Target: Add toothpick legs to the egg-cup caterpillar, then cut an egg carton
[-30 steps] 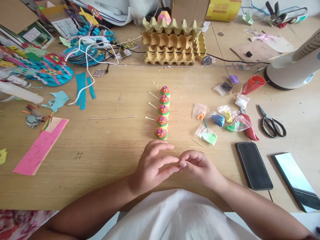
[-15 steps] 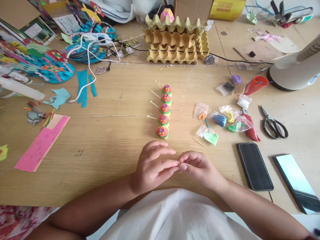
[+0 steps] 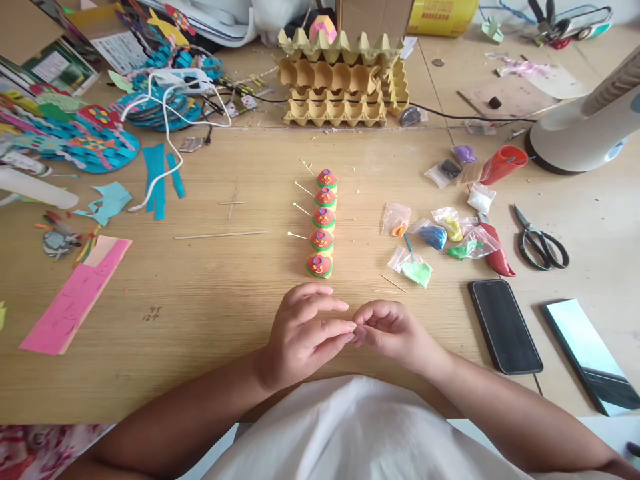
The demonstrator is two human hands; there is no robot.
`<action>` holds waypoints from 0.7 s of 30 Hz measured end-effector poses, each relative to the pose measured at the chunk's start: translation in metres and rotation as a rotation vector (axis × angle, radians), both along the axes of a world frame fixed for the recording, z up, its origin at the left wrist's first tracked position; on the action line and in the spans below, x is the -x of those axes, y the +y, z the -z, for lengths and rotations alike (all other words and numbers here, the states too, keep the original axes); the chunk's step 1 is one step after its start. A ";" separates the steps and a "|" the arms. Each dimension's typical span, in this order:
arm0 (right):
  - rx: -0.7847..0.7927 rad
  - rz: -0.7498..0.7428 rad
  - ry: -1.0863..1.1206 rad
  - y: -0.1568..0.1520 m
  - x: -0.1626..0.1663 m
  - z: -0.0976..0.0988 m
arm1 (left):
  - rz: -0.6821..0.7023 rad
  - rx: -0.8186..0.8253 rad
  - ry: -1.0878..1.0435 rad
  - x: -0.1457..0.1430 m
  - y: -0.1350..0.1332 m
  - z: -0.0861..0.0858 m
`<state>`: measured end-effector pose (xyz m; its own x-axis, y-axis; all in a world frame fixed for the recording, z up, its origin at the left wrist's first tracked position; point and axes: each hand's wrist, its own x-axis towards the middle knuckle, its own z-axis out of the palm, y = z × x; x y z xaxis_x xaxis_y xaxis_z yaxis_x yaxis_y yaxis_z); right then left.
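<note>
My left hand [image 3: 305, 330] and my right hand [image 3: 390, 330] meet fingertip to fingertip above the near edge of the wooden table [image 3: 210, 293]. Both pinch something tiny between them that I cannot make out; it may be a thin stick. Just beyond my fingers stands a row of several small clay-covered pieces [image 3: 321, 220], red and yellow with green rims, running away from me. Thin sticks with pale tips [image 3: 298, 209] jut out on the row's left side.
Small bags of coloured clay [image 3: 434, 237] lie right of the row, with a red cup [image 3: 497, 165], scissors [image 3: 540, 243], a black phone [image 3: 505, 327] and a second flat device [image 3: 590, 353]. Egg trays [image 3: 340, 87] stand at the back. Paper scraps [image 3: 75, 293] litter the left.
My hands stay pinched together with only small finger shifts. The short stick that showed above my fingertips a second ago is hidden now. The view has shifted slightly.
</note>
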<state>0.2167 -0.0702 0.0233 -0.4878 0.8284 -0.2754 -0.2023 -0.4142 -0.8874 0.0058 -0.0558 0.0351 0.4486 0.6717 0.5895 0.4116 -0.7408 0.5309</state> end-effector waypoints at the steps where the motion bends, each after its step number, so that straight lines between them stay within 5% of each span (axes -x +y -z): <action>1: -0.003 0.002 0.006 0.000 0.000 0.000 | 0.000 -0.005 0.002 0.000 0.000 0.000; 13: -0.018 0.055 -0.064 -0.001 0.001 0.000 | -0.014 0.079 -0.052 -0.003 0.002 -0.001; 21: 0.003 0.063 -0.027 0.003 -0.003 -0.001 | -0.014 0.436 -0.249 0.002 0.000 0.003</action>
